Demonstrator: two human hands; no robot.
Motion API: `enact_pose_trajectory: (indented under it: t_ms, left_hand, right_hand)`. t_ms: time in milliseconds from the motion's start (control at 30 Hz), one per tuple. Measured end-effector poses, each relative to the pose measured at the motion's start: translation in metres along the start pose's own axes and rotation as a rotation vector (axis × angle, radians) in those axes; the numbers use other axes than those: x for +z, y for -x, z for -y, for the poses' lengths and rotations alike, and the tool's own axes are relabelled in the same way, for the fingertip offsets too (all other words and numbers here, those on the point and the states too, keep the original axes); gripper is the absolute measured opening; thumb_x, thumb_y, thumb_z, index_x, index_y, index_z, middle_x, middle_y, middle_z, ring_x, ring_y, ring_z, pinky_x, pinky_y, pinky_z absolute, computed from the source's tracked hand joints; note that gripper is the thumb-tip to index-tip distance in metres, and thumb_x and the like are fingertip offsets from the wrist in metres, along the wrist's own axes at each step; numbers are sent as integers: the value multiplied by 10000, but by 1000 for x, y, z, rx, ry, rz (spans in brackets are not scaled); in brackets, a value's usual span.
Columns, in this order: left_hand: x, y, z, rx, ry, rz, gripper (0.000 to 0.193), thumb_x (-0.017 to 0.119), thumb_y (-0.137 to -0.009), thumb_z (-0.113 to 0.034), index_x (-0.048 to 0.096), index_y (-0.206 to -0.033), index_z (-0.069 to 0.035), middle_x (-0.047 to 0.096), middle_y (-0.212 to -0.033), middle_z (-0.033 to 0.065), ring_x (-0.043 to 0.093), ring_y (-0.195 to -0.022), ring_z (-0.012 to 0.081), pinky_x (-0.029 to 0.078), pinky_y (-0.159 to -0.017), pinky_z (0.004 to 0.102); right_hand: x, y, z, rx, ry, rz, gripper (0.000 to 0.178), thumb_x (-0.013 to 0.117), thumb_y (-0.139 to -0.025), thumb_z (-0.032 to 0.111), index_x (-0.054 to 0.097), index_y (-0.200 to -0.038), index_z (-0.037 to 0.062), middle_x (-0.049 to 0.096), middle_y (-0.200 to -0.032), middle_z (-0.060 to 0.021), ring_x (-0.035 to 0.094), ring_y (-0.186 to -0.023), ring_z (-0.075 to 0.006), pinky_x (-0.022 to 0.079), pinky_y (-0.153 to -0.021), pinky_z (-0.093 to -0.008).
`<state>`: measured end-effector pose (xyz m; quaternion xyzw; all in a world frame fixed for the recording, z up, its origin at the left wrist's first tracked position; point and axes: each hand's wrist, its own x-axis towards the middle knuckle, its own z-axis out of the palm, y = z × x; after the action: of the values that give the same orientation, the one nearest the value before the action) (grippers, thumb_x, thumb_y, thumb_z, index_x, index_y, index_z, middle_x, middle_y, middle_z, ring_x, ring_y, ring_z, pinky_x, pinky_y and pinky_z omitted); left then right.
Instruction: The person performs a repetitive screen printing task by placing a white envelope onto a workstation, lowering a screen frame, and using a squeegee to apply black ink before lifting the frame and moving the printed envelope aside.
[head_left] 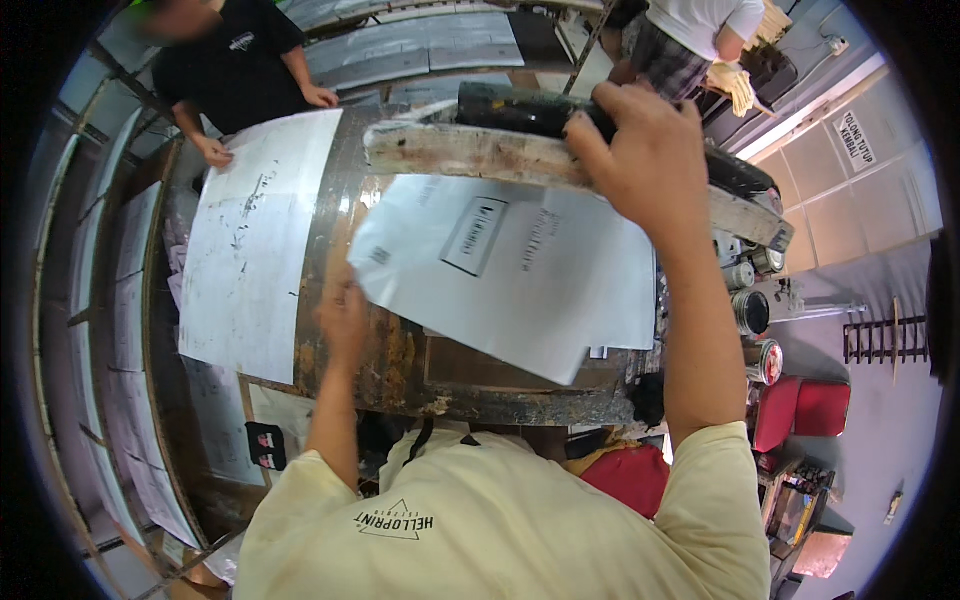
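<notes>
My left hand [345, 312], somewhat blurred, pinches the left corner of a white printed sheet [555, 290]. The sheet carries dark lettering and a boxed mark, and it lies askew over the worn worktable. My right hand [645, 150] is closed over the top of a paint-stained wooden frame [480, 150], which stands tilted up at the far side of the sheet. A black, rounded piece [530, 108] rests along the frame beside my fingers. Part of the frame is hidden behind my right hand and forearm.
Another large white sheet [255, 250] with dark marks lies at the left; a co-worker in black [235, 70] touches its far edge. Racks of sheets [140, 360] line the left side. Ink cans [750, 312] and a red chair [800, 412] are at the right. Another person [690, 35] stands behind.
</notes>
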<state>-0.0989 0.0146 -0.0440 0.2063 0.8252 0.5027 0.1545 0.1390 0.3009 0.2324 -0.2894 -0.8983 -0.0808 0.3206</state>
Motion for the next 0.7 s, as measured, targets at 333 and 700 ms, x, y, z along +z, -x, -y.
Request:
enact_pose_trajectory:
  t_ms: [333, 700]
  left_hand:
    - [-207, -210, 144, 291, -743, -310, 459, 640, -1051, -292, 625, -1486, -147, 625, -1467, 225, 538, -1427, 375, 388, -1202, 423]
    - [137, 70, 28, 1179, -741, 886, 594, 589, -1041, -326, 477, -1553, -46, 363, -1687, 136, 274, -1594, 324, 148, -1316, 574]
  right_hand:
    - [-5, -28, -3, 10, -229, 110, 400, 601, -931, 363, 732, -1067, 10, 696, -808, -223, 671, -765, -391, 521, -748, -462]
    - [-12, -32, 21, 298, -107, 269, 466, 575, -882, 377, 715, -810, -62, 661, -675, -191, 644, -614, -301, 545, -640, -437]
